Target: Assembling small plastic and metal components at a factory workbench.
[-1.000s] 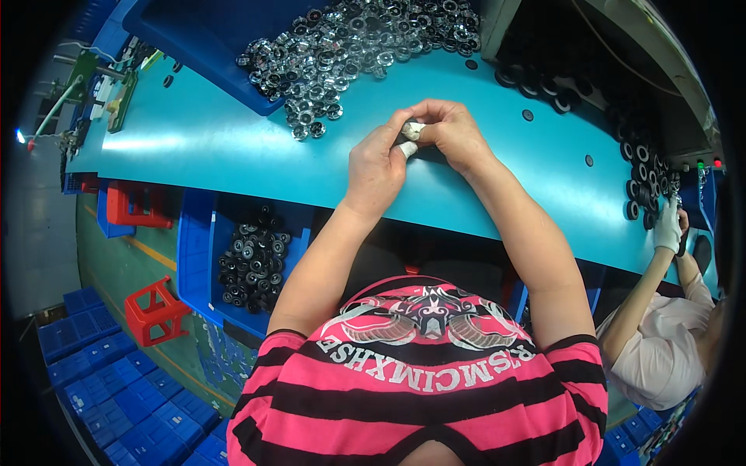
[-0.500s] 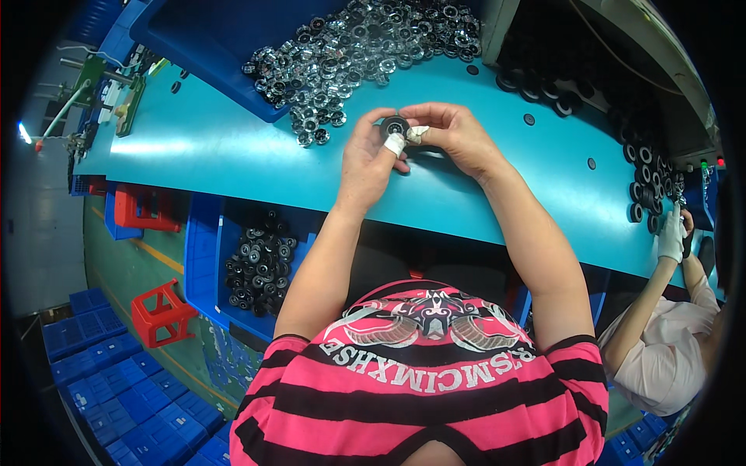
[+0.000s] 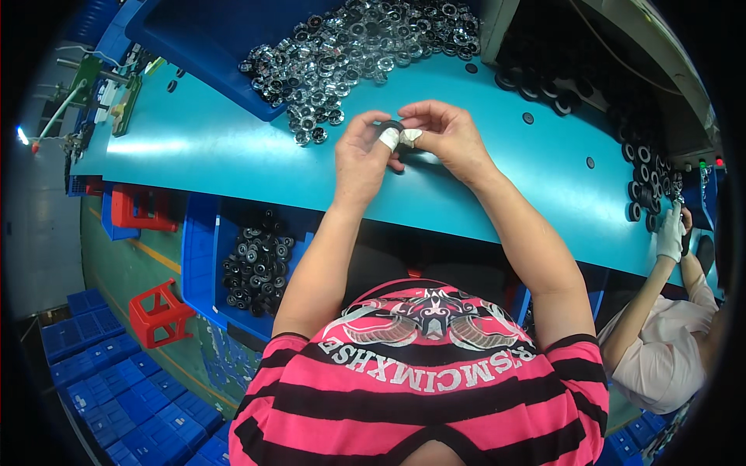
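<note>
Left hand: left hand (image 3: 364, 152) raised just above the teal surface (image 3: 194, 147), fingers pinched on a small dark ring (image 3: 391, 125); one fingertip wrapped in white tape.
Right hand: right hand (image 3: 444, 133) meets the left at the same spot, fingers curled and closed on the ring from the other side; a taped fingertip shows here too.
Ring: held between both hands over the middle of the surface, partly hidden by the fingers; its make is too small to tell.
Silver parts: a heap of shiny round parts (image 3: 353, 43) spills from a blue tray (image 3: 194, 39) onto the surface, just beyond the hands.
Black parts: dark rings (image 3: 641, 167) lie along the far right of the surface; more fill a blue bin (image 3: 198, 268) below the near edge, left of the person.
Neighbour: another person's gloved hand (image 3: 668, 233) at the right rim, well apart.
Floor: red stool (image 3: 159, 311) and stacked blue crates (image 3: 101, 365), lower left.
</note>
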`<act>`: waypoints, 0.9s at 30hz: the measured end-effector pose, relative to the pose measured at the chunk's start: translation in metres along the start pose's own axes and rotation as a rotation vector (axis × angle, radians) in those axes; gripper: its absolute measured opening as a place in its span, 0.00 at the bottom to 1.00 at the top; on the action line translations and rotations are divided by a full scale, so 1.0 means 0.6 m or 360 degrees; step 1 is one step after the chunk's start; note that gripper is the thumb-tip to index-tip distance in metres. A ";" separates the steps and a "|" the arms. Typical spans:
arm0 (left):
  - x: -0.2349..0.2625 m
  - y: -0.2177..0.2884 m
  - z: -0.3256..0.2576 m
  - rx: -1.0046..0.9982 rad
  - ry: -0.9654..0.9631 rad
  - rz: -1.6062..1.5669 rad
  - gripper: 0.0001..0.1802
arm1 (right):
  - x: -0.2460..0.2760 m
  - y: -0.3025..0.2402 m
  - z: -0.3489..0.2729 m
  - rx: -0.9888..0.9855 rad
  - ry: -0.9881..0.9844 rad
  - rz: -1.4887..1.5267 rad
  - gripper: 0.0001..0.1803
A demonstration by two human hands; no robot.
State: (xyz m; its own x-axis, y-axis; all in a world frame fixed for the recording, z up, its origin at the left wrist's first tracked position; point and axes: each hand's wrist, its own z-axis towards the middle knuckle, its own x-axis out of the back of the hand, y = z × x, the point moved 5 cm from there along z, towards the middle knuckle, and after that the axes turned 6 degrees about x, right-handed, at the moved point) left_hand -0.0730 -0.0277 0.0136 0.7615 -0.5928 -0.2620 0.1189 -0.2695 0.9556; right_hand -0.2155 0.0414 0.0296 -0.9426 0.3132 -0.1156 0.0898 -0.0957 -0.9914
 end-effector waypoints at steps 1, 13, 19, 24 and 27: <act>-0.004 0.003 -0.001 -0.0051 -0.0053 -0.0041 0.19 | 0.001 0.002 0.002 -0.0018 0.0003 0.0049 0.21; -0.006 0.000 -0.009 -0.0073 -0.0150 -0.0030 0.29 | 0.010 0.005 0.005 -0.0238 -0.0115 0.0145 0.20; -0.020 -0.001 -0.014 -0.0181 -0.0107 0.0124 0.27 | 0.007 0.004 -0.001 -0.0190 -0.0035 -0.0031 0.21; -0.023 0.000 -0.018 -0.0235 -0.0049 0.0212 0.26 | 0.007 0.013 0.001 -0.0150 0.0037 -0.0233 0.21; -0.024 0.004 -0.021 -0.0247 -0.0029 0.0345 0.26 | 0.003 0.006 -0.002 -0.0119 0.0051 -0.0303 0.21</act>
State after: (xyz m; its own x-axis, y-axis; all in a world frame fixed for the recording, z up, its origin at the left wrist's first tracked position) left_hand -0.0754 -0.0101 0.0215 0.7685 -0.6379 -0.0501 0.0519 -0.0159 0.9985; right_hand -0.2163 0.0429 0.0260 -0.9342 0.3491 0.0735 -0.0643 0.0378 -0.9972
